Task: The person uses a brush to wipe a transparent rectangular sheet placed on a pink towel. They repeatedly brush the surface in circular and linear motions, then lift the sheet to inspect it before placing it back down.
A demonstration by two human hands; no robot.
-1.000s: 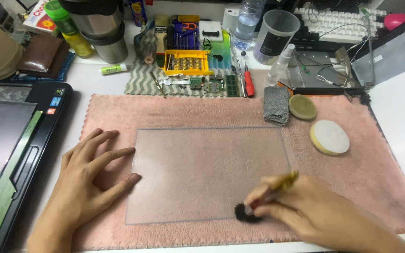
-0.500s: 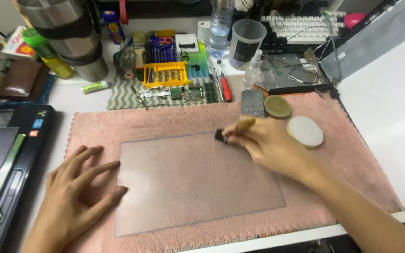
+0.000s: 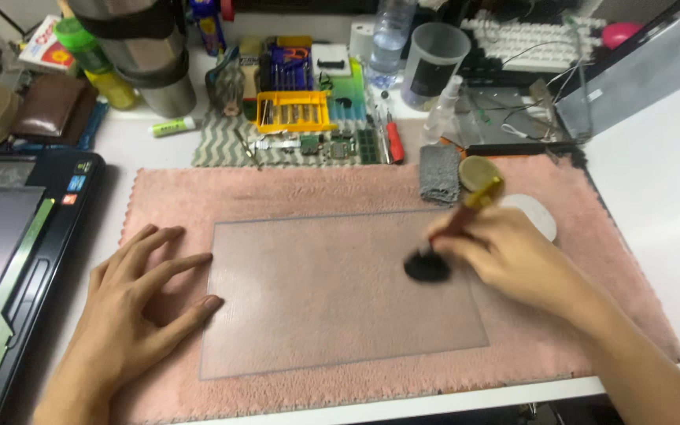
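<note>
clear sheet (image 3: 340,291) flat mid-towel (image 3: 560,346); left hand (image 3: 131,315) at its 9 o'clock edge, fingers splayed, pinning it from sliding; right hand (image 3: 513,256) pinched shut on brush (image 3: 442,244), dark bristles pressed at sheet's 2 o'clock

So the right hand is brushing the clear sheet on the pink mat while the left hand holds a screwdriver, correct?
Not quite. In the head view the left hand holds nothing; it lies flat on the pink mat, fingertips at the clear sheet edge. The right hand does hold the brush on the sheet.
</note>
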